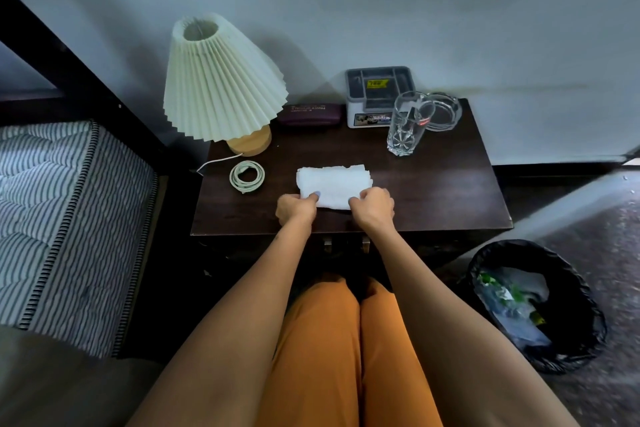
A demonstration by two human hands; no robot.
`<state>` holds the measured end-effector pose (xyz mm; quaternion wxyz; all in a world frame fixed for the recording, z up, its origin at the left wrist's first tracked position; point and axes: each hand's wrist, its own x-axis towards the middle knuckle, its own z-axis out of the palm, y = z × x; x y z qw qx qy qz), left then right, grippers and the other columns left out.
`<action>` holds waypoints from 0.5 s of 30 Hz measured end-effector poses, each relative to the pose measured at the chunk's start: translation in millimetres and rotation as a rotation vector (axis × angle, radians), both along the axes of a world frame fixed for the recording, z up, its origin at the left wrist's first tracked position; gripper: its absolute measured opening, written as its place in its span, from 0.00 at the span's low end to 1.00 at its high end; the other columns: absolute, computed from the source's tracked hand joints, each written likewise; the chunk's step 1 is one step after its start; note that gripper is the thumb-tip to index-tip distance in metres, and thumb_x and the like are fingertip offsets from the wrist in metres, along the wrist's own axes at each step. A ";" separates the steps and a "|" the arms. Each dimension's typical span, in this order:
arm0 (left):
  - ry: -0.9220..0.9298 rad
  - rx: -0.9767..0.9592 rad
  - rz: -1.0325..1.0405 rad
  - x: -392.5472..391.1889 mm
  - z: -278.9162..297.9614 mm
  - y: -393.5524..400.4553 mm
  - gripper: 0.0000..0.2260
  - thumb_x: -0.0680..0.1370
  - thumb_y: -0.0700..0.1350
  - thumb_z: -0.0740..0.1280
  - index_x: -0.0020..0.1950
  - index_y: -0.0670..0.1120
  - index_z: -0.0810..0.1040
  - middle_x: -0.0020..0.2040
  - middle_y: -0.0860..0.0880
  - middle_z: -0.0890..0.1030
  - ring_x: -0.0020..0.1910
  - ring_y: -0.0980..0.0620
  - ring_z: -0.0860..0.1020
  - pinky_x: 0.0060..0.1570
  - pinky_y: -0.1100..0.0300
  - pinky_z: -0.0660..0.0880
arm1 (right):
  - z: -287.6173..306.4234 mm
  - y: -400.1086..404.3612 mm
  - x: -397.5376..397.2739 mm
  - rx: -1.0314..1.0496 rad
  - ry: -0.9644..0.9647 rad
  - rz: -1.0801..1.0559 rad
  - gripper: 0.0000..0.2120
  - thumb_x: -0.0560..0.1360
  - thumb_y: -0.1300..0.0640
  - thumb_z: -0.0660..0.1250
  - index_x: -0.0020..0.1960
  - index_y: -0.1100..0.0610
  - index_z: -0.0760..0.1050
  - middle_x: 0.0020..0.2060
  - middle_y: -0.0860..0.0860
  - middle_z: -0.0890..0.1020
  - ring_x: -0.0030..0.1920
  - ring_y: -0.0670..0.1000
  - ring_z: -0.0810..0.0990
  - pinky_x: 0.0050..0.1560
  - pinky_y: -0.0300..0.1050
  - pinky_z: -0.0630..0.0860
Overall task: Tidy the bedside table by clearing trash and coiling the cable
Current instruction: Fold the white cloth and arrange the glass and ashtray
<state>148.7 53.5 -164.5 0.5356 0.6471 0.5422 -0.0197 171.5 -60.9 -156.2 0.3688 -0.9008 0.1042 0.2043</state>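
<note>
A folded white cloth lies flat near the front middle of the dark wooden bedside table. My left hand pinches the cloth's near left corner and my right hand pinches its near right corner. A white cable lies coiled in a neat ring on the table, left of the cloth and in front of the lamp. On the floor to the right stands a bin with a black liner, holding plastic wrappers and other trash.
A pleated cream lamp on a wooden base stands at the back left, its cord running off the table's left edge. A dark purple case, a grey organiser box, a tall glass and a glass ashtray line the back. A striped mattress lies left.
</note>
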 end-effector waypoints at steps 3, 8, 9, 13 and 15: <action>-0.038 -0.047 0.074 -0.3 1.0 0.3 0.12 0.73 0.42 0.71 0.55 0.41 0.78 0.55 0.42 0.81 0.45 0.47 0.79 0.44 0.57 0.74 | 5.4 -0.2 -4.5 0.069 -0.020 -0.105 0.12 0.71 0.62 0.62 0.29 0.64 0.71 0.33 0.60 0.74 0.42 0.64 0.73 0.36 0.48 0.70; -0.196 -0.270 0.196 -10.3 15.0 -3.6 0.13 0.72 0.35 0.70 0.56 0.37 0.75 0.54 0.41 0.79 0.44 0.48 0.78 0.49 0.55 0.79 | 19.4 -2.0 -13.8 0.223 -0.051 -0.296 0.14 0.73 0.60 0.69 0.55 0.66 0.79 0.56 0.61 0.82 0.60 0.59 0.77 0.58 0.46 0.73; -0.234 -0.298 0.212 -13.4 21.4 -3.9 0.15 0.72 0.33 0.70 0.57 0.36 0.74 0.54 0.40 0.79 0.45 0.47 0.78 0.49 0.55 0.79 | 23.8 -2.0 -15.9 0.245 -0.051 -0.322 0.13 0.72 0.60 0.70 0.54 0.64 0.80 0.54 0.59 0.82 0.60 0.57 0.78 0.58 0.44 0.72; -0.350 -0.426 0.226 -25.4 53.7 -4.4 0.19 0.71 0.30 0.69 0.60 0.35 0.71 0.51 0.41 0.77 0.46 0.46 0.78 0.46 0.53 0.78 | 43.4 -3.0 -26.6 0.327 -0.089 -0.382 0.10 0.70 0.63 0.71 0.52 0.61 0.82 0.50 0.57 0.84 0.56 0.54 0.80 0.52 0.37 0.70; -0.388 -0.480 0.196 -30.2 68.0 -4.8 0.20 0.71 0.29 0.69 0.62 0.35 0.71 0.55 0.39 0.79 0.48 0.44 0.78 0.47 0.50 0.78 | 54.0 -4.3 -32.8 0.355 -0.123 -0.387 0.10 0.70 0.65 0.69 0.51 0.61 0.83 0.50 0.57 0.84 0.53 0.51 0.80 0.50 0.35 0.69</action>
